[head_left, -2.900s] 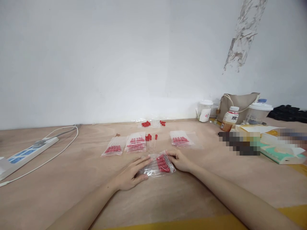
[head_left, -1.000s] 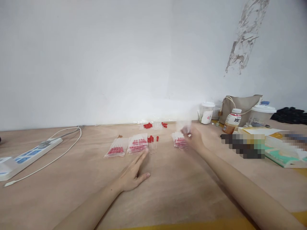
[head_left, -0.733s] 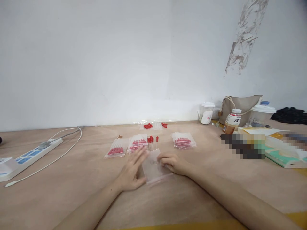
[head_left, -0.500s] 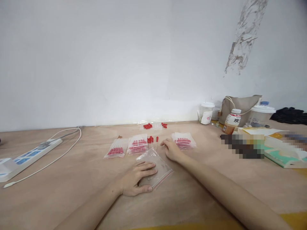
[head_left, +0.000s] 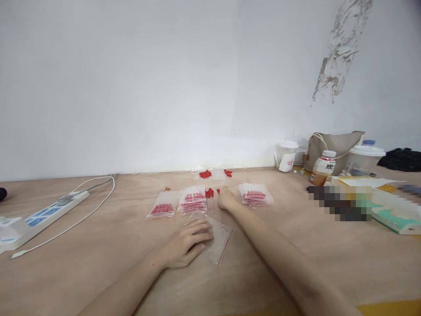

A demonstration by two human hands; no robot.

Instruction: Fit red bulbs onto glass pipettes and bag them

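Note:
My left hand [head_left: 190,243] lies flat with its fingers spread, pressing on a clear zip bag [head_left: 217,240] with a red seal line. My right hand [head_left: 227,199] has curled fingers around the shaft of a single thin stick with a red head [head_left: 218,191]; the fingertips are partly hidden. Just left of it, several red-headed sticks [head_left: 209,198] lie side by side. Filled bags of such sticks form a stack [head_left: 192,199] left of them and another stack [head_left: 255,194] to the right. One more filled bag [head_left: 162,205] lies further left.
Loose red pieces [head_left: 205,174] lie on clear plastic by the wall. A power strip [head_left: 49,215] with a white cable is at left. On the right stand a lidded cup [head_left: 287,156], a drink bottle [head_left: 322,168], a grey bag [head_left: 335,147] and a green-and-white box [head_left: 397,215].
The zip bag has turned and slid toward me under my left hand, uncovering the stick shafts. My right hand has moved left, onto the single stick. The view has shifted slightly.

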